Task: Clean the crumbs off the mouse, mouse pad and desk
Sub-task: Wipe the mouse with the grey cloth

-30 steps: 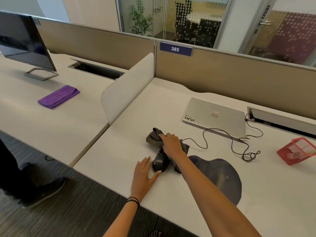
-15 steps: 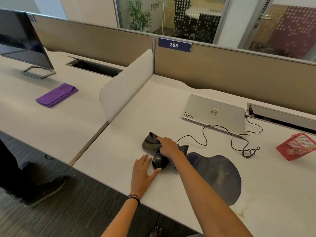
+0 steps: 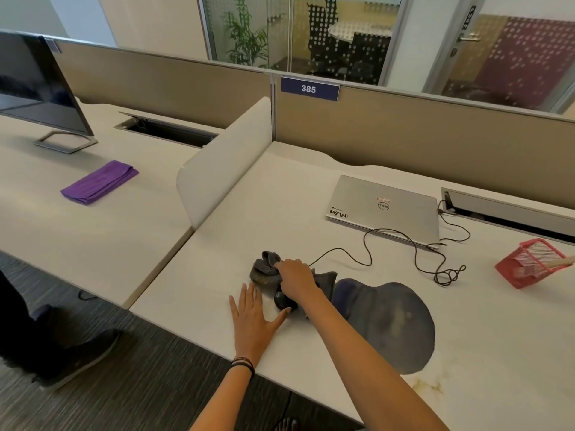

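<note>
Grey rumpled cloth (image 3: 264, 272) gripped by right hand (image 3: 297, 279) over rounded mouse (image 3: 281, 301); left hand (image 3: 252, 318) spread flat

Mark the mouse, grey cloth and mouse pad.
mouse (image 3: 281, 300): head view, on the bare dark shell showing under the cloth.
grey cloth (image 3: 263, 270): head view, on its bunched left end.
mouse pad (image 3: 392, 328): head view, on the middle of its dark top surface.

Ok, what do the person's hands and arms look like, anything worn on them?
No gloves on the left hand or the right hand, and no sleeve shows on either arm as far as the frame reaches. A few thin dark bands circle the left wrist. The right wrist shows no watch or band.
</note>
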Demonstrator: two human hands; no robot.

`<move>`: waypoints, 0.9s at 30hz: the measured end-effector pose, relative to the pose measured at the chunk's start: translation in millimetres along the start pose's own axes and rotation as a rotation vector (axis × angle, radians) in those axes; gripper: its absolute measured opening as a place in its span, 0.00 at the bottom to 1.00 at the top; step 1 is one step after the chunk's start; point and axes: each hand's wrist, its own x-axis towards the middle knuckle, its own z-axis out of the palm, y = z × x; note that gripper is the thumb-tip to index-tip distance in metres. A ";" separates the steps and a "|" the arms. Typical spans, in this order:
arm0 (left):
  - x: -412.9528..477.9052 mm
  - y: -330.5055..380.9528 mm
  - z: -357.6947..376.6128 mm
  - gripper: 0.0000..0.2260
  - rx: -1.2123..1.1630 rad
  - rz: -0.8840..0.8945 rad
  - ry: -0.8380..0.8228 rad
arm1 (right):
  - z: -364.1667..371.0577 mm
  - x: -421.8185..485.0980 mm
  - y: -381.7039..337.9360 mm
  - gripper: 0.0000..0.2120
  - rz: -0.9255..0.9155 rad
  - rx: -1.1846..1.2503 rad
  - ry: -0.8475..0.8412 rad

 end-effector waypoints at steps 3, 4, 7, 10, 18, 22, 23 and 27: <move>-0.5 -0.2 -2.2 0.57 -0.009 -0.007 -0.005 | 4.0 -6.0 -9.4 0.15 -0.002 -0.066 0.033; -0.3 0.2 -3.4 0.57 -0.015 -0.006 -0.009 | 5.4 -8.2 -12.5 0.14 -0.007 -0.080 0.041; -1.8 2.3 -7.3 0.53 -0.017 -0.005 -0.041 | 10.5 -13.0 -20.8 0.12 -0.013 -0.119 0.051; -1.4 2.3 -8.0 0.41 0.000 -0.031 -0.052 | 16.8 -18.0 -29.7 0.12 -0.006 -0.143 0.058; -4.2 6.8 -12.5 0.28 0.124 -0.031 -0.058 | 9.8 -23.2 -21.7 0.14 0.206 0.629 -0.012; 1.1 0.3 -7.2 0.35 0.105 -0.045 -0.114 | -10.3 -19.2 14.9 0.25 0.422 1.158 0.058; 1.0 0.2 -6.5 0.39 0.094 -0.032 -0.108 | -15.1 -18.3 23.8 0.24 0.483 1.275 0.075; -0.7 3.0 -8.5 0.56 -0.025 -0.014 -0.041 | -23.5 -13.2 52.8 0.15 0.627 1.526 0.128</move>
